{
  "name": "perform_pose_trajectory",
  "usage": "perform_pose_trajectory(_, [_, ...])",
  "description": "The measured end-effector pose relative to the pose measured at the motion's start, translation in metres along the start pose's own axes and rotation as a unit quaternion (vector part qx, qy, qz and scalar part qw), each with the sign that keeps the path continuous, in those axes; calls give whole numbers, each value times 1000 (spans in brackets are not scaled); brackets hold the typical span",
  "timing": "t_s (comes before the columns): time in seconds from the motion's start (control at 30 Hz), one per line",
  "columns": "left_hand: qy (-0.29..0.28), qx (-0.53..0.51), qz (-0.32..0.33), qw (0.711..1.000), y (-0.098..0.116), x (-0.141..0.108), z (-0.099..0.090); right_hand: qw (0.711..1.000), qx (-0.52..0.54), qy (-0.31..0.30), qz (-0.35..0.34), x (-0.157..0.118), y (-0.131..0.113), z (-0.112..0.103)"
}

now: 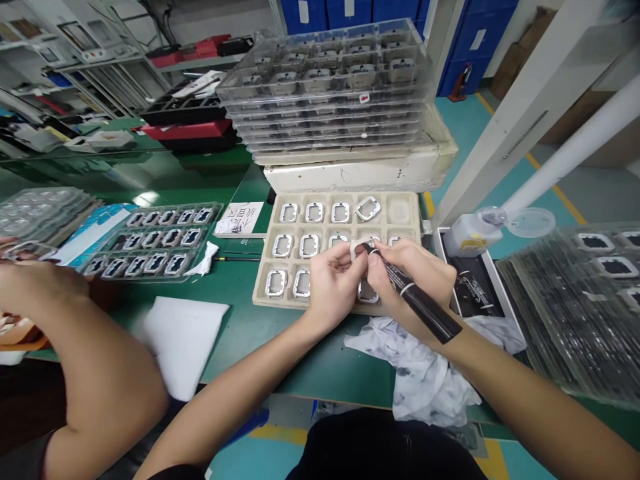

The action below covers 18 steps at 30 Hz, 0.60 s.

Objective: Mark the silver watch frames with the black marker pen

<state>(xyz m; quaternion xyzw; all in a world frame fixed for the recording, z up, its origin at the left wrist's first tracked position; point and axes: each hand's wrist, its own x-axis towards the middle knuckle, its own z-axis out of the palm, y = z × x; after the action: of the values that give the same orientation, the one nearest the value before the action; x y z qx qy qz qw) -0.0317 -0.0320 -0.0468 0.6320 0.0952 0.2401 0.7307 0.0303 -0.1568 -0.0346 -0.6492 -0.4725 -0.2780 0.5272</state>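
Observation:
Over a beige compartment tray (pixel 256 293) on the green bench, my left hand (pixel 334 283) pinches a small metal frame (pixel 358 249), mostly hidden by fingers. My right hand (pixel 413 277) grips a black marker pen (pixel 425 310), its tip end touching or very near the frame. The pen's thick rear end points down to the right. Silver square frames such as one (pixel 315 213) sit in the tray's compartments; one (pixel 369 209) in the back row lies tilted. The back right compartment (pixel 399 210) holds no frame.
Stacked clear trays (pixel 325 113) stand behind on a white foam block (pixel 350 179). A stained cloth (pixel 415 367) lies near the front edge. At right are a bottle (pixel 473 233) and more trays (pixel 585 307). A co-worker's arm (pixel 100 353) is at left, beside a white sheet (pixel 185 340).

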Motion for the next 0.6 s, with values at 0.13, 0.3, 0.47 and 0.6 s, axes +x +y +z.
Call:
perform_pose_trajectory(0.13, [0, -31, -47, 998, 6, 1, 0, 999, 18, -4, 31, -1, -1, -3])
perform_pose_trajectory(0.3, [-10, -54, -94, 994, 7, 3, -7, 996, 35, 8, 77, 0, -6, -9])
perform_pose_trajectory(0.47, [-37, -106, -112, 987, 4, 5, -11, 993, 68, 6, 99, 0, -7, -11])
perform_pose_trajectory(0.6, [-43, -137, -119, 982, 4, 6, -11, 992, 117, 7, 45, 1, -5, -10])
